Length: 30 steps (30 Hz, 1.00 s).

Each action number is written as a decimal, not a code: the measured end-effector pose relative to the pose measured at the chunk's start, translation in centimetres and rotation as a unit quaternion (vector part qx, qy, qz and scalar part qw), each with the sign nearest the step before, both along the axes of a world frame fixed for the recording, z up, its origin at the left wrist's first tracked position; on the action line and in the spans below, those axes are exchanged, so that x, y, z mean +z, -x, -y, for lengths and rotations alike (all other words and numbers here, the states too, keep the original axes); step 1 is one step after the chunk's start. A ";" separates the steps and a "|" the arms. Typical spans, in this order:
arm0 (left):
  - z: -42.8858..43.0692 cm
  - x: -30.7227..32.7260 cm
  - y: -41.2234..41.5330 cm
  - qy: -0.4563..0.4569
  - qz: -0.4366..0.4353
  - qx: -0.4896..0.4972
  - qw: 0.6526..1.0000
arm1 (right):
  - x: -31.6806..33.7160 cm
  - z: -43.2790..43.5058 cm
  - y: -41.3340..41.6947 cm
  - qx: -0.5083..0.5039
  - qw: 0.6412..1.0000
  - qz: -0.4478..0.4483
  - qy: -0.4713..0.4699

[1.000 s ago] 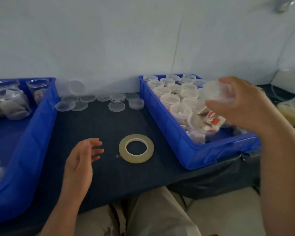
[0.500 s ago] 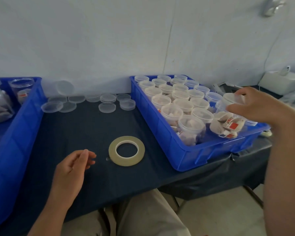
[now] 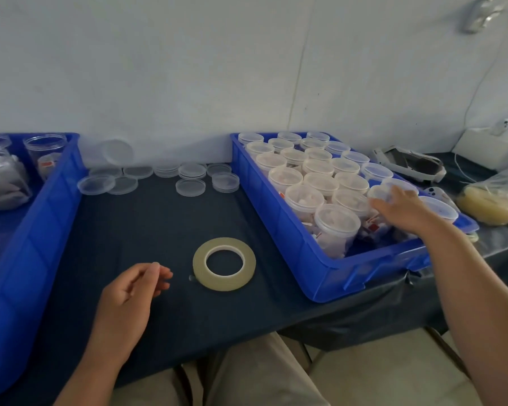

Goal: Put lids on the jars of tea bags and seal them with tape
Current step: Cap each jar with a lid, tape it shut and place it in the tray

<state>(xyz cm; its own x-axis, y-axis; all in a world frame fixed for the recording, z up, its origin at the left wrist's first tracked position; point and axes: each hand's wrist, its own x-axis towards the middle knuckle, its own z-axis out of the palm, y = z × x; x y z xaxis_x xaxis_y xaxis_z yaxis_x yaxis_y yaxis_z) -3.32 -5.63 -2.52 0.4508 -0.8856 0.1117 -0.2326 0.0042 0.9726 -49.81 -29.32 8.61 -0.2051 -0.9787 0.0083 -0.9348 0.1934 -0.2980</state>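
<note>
Your right hand (image 3: 402,209) grips a lidded jar (image 3: 382,194) inside the blue bin (image 3: 329,276) at 3 o'clock. Your left hand (image 3: 129,291) rests loosely curled, holding nothing, beside the tape roll (image 3: 224,264). Spare lids (image 3: 189,187) sit at 12 o'clock.

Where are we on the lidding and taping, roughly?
Done: the right crate is packed with lidded jars; whether they are taped cannot be told. In hand: the right hand is on a jar in that crate; the left hand is empty beside the tape roll. Left: the left crate holds open jars, and loose lids lie by the wall.
</note>
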 end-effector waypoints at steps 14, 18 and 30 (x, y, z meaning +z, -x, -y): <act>-0.2 0.2 0.0 -0.025 0.012 -0.013 1.000 | 0.2 2.3 -0.5 0.073 0.963 -0.258 0.004; -0.2 0.3 -0.1 -0.033 -0.003 -0.006 0.999 | 2.0 2.2 -1.0 0.111 0.980 -0.139 0.092; 0.6 3.0 0.3 -0.041 0.051 0.008 0.998 | -3.9 -17.2 -31.6 0.365 0.850 0.339 0.172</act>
<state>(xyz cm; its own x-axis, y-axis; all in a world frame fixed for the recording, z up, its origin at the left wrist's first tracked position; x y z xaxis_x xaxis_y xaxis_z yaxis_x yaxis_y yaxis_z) -3.63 -6.26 0.44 0.4549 -0.8865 0.0850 -0.3295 -0.0789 0.9409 -18.18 -12.09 4.68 0.3832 -0.8114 0.4414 -0.3599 -0.5713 -0.7376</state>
